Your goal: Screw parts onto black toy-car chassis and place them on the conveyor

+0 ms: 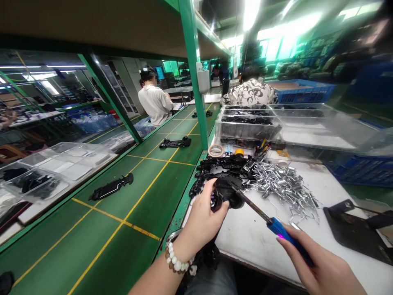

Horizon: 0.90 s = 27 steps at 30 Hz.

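Note:
My left hand point(204, 219) is closed around a black plastic part point(226, 192) with rounded ends, held above the near edge of the white table. In my right hand point(319, 258) is a blue-handled tool point(281, 229) with a long metal shaft, its tip at the upper side of the black part. Whether the tip touches cannot be made out. A purple glow shows on the handle. Just beyond my hands lie a heap of black plastic parts point(221, 166) and a pile of small silvery metal pieces point(279, 182).
On my left runs a green conveyor belt point(138, 241) carrying black chassis-like pieces point(112, 187). A green post point(196, 82) rises at its edge. Clear bins point(248, 127) stand behind the piles, near a tape roll point(215, 150). A black stand point(359, 229) is at right. Two people sit or stand farther back.

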Each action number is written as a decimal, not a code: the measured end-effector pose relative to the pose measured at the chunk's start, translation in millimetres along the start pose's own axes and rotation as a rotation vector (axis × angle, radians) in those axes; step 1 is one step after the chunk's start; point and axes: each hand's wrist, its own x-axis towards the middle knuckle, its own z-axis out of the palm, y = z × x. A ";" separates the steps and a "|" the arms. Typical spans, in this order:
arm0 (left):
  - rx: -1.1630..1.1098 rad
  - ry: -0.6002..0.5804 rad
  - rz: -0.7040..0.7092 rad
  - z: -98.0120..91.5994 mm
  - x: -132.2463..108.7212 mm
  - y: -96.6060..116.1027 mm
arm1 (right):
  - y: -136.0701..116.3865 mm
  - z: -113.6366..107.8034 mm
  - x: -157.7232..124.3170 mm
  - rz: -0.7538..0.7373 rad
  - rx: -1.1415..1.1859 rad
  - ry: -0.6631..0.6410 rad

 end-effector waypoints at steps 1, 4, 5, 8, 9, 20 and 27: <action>0.006 -0.001 0.000 -0.1 -0.2 0.1 | 0.1 0.1 -0.3 -0.005 -0.004 0.000; 0.018 -0.002 0.002 -0.6 -0.8 0.4 | 0.1 0.1 -1.4 -0.019 -0.027 0.002; 0.020 -0.003 0.003 -0.7 -1.0 0.4 | -0.2 -0.1 -1.6 -0.024 -0.036 0.002; 0.034 -0.001 0.000 -0.4 -1.3 -0.5 | -1.2 -1.6 -1.7 -0.046 -0.073 0.012; 0.040 0.002 -0.002 -0.1 -1.2 -1.1 | -1.1 -2.1 -1.9 -0.047 -0.081 0.021; 0.018 0.000 0.011 -0.3 -0.4 0.1 | 3.8 -0.6 -7.1 0.131 -0.001 0.014; 0.017 -0.002 0.012 -0.5 -0.4 -0.3 | -0.3 -1.7 -2.3 0.108 -0.004 0.019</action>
